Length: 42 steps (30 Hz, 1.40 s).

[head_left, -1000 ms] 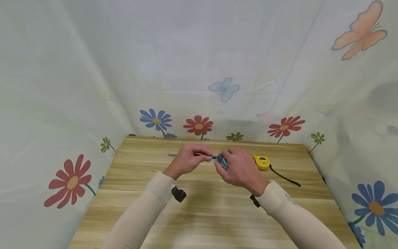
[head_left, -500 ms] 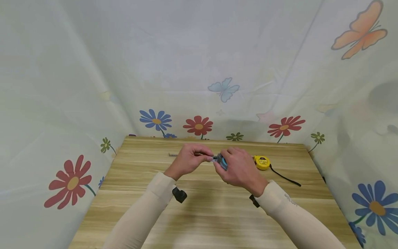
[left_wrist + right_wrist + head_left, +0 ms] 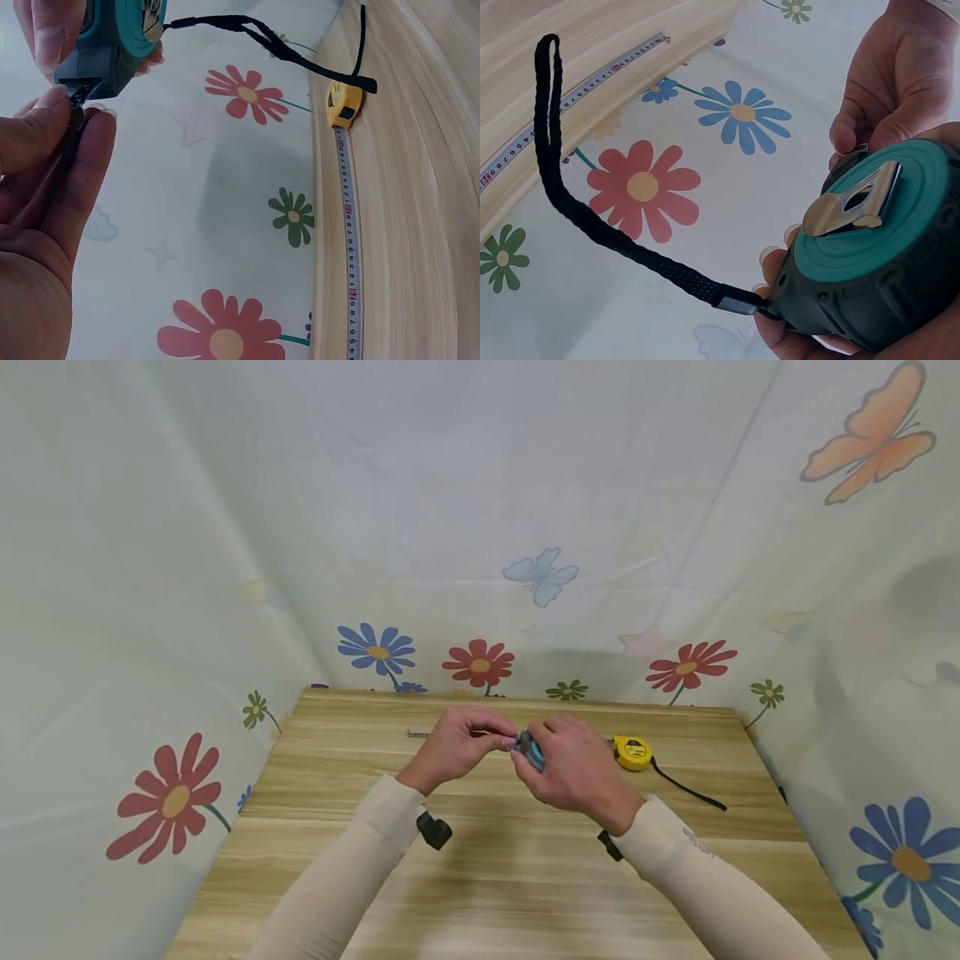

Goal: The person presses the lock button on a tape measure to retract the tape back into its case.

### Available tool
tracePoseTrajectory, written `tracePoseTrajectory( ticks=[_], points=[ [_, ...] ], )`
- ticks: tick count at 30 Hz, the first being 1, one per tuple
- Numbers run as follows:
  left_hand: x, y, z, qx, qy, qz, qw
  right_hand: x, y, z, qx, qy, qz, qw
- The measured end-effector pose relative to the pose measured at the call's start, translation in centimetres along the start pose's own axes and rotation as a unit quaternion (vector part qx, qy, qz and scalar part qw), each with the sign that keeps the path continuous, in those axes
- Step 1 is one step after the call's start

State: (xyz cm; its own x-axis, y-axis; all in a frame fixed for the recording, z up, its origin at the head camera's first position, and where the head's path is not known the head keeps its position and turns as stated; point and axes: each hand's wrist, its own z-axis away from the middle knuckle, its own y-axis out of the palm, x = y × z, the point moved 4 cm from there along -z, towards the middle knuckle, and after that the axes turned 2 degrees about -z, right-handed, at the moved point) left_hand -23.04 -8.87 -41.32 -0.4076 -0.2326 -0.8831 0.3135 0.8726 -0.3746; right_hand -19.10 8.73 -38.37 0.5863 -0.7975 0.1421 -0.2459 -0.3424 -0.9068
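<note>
My right hand (image 3: 577, 768) grips a teal and dark grey tape measure (image 3: 919, 191), its fingers wrapped around the case. A metal belt clip (image 3: 859, 202) shows on the case's side, and a black wrist strap (image 3: 615, 236) hangs from its corner. Thumb and fingers of my left hand (image 3: 453, 747) pinch the end of the tape right at the mouth of the case. In the left wrist view only a short dark piece of tape (image 3: 86, 91) shows there. Behind both hands, a yellow tape measure (image 3: 632, 752) lies on the table, its printed blade (image 3: 352, 255) drawn out leftward.
The wood-grain table (image 3: 517, 885) ends at a pale flowered cloth (image 3: 420, 543) at the back and sides. A black strap (image 3: 690, 785) trails from the yellow tape measure to the right. The yellow tape's hooked end (image 3: 666, 39) lies toward the left.
My right hand has shifted slightly left with the teal tape measure, narrowing the gap to my left fingers. The left hand has hardly moved; the yellow tape measure stays put.
</note>
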Motion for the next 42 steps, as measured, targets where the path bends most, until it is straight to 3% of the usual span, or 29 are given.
tracePoseTrajectory(
  ticks=[15,42],
  points=[
    [0.49,0.41,-0.03,-0.002,0.008,0.012,0.9999,0.1,0.1,0.11,-0.004,-0.008,0.005,0.9999],
    [0.14,0.77,0.05,-0.006,-0.012,0.008,0.9999,0.52,-0.13,0.08,-0.005,-0.009,0.007,0.9999]
  ],
)
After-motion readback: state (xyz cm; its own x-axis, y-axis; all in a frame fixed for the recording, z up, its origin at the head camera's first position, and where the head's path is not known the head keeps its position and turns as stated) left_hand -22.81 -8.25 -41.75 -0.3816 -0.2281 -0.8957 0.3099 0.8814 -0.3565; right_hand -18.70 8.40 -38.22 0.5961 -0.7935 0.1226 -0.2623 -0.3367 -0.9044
